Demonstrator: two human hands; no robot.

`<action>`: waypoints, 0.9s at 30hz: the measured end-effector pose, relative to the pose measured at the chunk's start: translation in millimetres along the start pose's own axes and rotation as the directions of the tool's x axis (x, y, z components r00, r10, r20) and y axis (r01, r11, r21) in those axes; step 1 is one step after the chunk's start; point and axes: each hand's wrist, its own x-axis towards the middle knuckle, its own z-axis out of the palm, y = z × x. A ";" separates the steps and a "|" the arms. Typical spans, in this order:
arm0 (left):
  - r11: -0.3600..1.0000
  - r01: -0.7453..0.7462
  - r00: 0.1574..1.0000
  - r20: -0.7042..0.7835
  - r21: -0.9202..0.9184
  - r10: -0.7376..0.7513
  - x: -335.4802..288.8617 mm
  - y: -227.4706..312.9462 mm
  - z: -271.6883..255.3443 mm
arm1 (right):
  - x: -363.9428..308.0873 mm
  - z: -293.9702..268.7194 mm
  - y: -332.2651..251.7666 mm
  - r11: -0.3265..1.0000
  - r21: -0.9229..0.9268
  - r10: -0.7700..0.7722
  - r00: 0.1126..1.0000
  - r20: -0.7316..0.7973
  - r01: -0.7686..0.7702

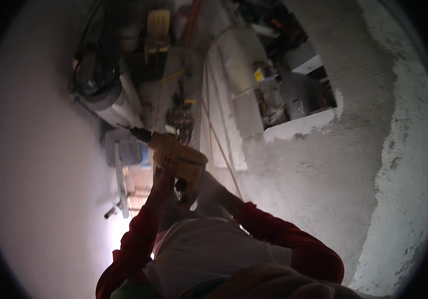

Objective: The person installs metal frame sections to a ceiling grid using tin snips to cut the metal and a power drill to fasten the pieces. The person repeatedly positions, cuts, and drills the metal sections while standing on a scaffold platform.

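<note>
Grey render covers the wall on the right, rough and patchy, with a rectangular opening cut through it. Opposite, on the left, stands a smooth pale wall, blurred by nearness. Between the two, far below, lies a cluttered floor: pale pipes, a coil of dark cable and a yellow chair.

Red sleeves rise from the lower edge. A yellow drill is held up in the gap between the walls, its bit pointing left toward the pale wall.

Right hand: gloved in white, clenched about the drill's grip from the rear. Left hand: raised against the drill body from below; whether it grasps or merely steadies cannot be told.

Progress, as judged: the bit tip appears near the pale wall, but contact is not discernible. No hole shows in that surface; drilling looks not yet begun.
</note>
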 end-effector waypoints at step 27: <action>0.117 -0.936 -0.125 0.623 -0.333 0.772 -231.3 407.2 416.3 | -329.0 57.6 -142.7 -0.226 -0.065 -0.964 -0.233 -0.128 0.972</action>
